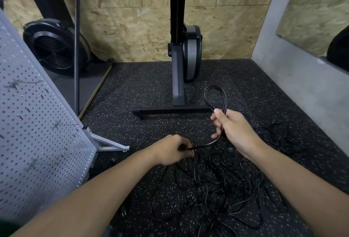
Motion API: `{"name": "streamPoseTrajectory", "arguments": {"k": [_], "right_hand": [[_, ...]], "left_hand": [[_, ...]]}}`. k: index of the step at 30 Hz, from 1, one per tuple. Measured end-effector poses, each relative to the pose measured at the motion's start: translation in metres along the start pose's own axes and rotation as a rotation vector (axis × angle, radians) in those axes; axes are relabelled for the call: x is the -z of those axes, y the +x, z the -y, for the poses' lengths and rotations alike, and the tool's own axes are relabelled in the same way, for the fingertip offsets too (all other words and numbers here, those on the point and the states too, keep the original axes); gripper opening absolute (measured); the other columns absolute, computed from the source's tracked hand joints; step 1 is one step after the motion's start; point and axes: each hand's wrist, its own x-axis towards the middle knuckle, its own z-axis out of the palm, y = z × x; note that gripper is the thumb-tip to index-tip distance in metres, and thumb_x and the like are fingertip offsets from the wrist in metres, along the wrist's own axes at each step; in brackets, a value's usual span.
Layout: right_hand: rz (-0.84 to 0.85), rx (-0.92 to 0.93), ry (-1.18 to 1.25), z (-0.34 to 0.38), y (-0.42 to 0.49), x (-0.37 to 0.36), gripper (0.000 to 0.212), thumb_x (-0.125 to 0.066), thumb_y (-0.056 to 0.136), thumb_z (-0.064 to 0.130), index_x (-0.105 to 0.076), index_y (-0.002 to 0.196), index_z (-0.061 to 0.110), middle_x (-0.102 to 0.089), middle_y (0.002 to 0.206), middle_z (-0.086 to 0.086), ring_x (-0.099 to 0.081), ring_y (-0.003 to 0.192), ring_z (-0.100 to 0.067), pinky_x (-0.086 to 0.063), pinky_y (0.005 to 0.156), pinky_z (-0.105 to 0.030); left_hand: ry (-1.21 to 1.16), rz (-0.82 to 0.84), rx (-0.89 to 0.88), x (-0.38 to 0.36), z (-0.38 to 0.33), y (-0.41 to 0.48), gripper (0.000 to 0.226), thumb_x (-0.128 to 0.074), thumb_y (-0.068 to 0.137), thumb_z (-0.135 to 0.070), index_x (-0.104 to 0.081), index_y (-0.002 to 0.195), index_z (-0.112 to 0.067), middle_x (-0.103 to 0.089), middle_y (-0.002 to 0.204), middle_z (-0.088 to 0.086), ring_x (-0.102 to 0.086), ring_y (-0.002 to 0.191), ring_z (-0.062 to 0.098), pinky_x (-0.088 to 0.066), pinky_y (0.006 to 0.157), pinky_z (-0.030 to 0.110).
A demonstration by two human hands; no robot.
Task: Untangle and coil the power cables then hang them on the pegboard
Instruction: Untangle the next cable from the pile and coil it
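Beside pegboard edge | right fingers grip cable loop | left fingers pinch cable

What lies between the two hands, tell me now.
In the head view, a short stretch of black cable runs from the left hand up to the right hand, over the speckled floor mat.

Upright machine's crossbar foot obstructs the floor centre. Left of it: open speckled floor, then the pegboard, with its grey foot bracket jutting out. Nearer than it: tangled cables cover the floor. Right of it: bare floor up to the concrete wall.
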Motion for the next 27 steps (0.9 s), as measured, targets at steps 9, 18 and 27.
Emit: {"name": "streamPoseTrajectory", "arguments": {"k": [9,18,27], "right_hand": [[0.223,-0.082,-0.778,-0.005,-0.006,0.003,0.044,-0.031,0.111,0.048,-0.058,0.093,0.019,-0.066,0.108,-0.008,-0.059,0.082,-0.018,-0.040,0.064,-0.030],[0.627,-0.085,-0.694,0.006,-0.020,0.000,0.058,-0.028,0.108,0.061,-0.057,0.141,0.024,-0.058,0.083,0.013,-0.053,0.068,-0.001,-0.039,0.066,-0.020],[0.570,-0.070,-0.325,-0.008,-0.009,0.001,0.023,-0.057,0.106,0.038,-0.077,0.098,0.030,-0.056,0.079,0.005,-0.057,0.071,-0.010,-0.055,0.070,-0.028]], "left_hand": [[-0.006,-0.482,-0.369,0.011,-0.024,-0.002,0.016,-0.077,0.094,-0.029,-0.071,0.104,-0.019,-0.068,0.098,-0.013,-0.062,0.093,0.002,-0.050,0.084,0.017],[-0.113,-0.636,-0.248,0.016,-0.019,-0.003,0.036,-0.089,0.078,-0.040,-0.068,0.104,-0.025,-0.057,0.099,-0.012,-0.055,0.088,0.008,-0.042,0.077,0.010],[-0.116,-0.657,-0.196,0.022,-0.022,-0.002,0.032,-0.089,0.074,-0.048,-0.082,0.095,-0.025,-0.070,0.093,-0.013,-0.064,0.089,0.001,-0.052,0.083,0.021]]}}
